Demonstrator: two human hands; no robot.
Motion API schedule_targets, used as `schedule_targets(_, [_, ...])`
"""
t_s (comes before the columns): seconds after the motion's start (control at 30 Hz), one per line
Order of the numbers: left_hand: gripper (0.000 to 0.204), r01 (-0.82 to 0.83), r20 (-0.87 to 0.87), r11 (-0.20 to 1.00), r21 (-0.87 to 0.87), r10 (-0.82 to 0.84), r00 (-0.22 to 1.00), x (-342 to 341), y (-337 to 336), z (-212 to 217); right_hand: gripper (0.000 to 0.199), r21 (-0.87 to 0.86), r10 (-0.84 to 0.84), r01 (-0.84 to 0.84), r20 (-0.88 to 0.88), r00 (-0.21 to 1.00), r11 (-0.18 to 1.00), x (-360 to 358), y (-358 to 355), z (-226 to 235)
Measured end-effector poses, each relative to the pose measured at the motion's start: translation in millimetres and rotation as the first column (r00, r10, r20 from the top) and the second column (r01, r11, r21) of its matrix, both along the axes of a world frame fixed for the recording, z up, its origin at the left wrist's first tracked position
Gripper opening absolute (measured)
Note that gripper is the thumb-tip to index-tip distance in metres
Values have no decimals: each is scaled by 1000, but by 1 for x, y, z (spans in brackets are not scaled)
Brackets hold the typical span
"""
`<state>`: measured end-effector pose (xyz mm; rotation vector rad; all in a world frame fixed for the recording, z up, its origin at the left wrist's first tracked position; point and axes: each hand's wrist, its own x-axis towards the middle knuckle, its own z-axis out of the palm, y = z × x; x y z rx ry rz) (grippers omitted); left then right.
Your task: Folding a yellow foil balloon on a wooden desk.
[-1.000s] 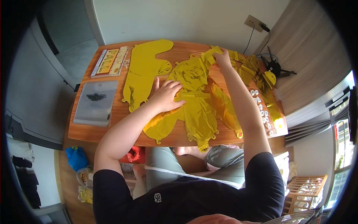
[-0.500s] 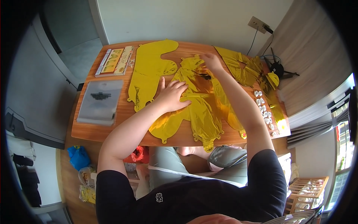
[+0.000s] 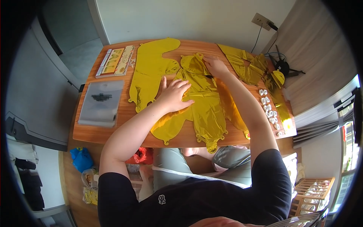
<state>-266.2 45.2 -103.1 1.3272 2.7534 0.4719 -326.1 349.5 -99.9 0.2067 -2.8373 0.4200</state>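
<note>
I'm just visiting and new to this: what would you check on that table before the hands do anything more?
1. Left hand steadying the crinkled, shiny gold foil: ok; it rests on it with fingers spread.
2. Right hand gripping the foil: cannot tell; its fingertips are at the far end, but a pinch isn't clear.
3. Foil smooth: not ok; creases run across it.
4. Foil wholly on the brown wooden table: not ok; a tab pokes past the near edge.
5. Small white rolls clear of the hands: ok; they lie beyond the right forearm.
6. Clear flat plastic sleeve uncovered by foil: ok; it lies apart, at far left.
</note>
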Motion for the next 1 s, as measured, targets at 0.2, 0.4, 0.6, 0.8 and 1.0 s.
schedule_targets(0.2, [83, 19, -16, 1000, 20, -18, 1000, -3, 5, -1, 36, 89, -8, 13, -54, 998, 996, -1, 4, -5])
schedule_targets(0.4, [80, -15, 1, 1000, -24, 15, 1000, 1, 0, 3, 54, 203, -82, 72, 42, 996, 977, 9, -19, -5])
schedule_targets(0.6, [82, -16, -1, 1000, -20, 16, 1000, 1, 3, 3, 70, 270, -139, 99, 133, 981, 958, 11, -17, -8])
schedule_targets(0.8, [85, -29, 19, 999, -32, 30, 999, 0, 2, 7, 80, 330, -189, 124, 173, 966, 936, 8, -21, -7])
schedule_targets(1.0, [85, -35, 2, 999, -10, 35, 999, -1, 2, 2, 84, 321, -190, 126, 176, 966, 938, 8, -21, -7])
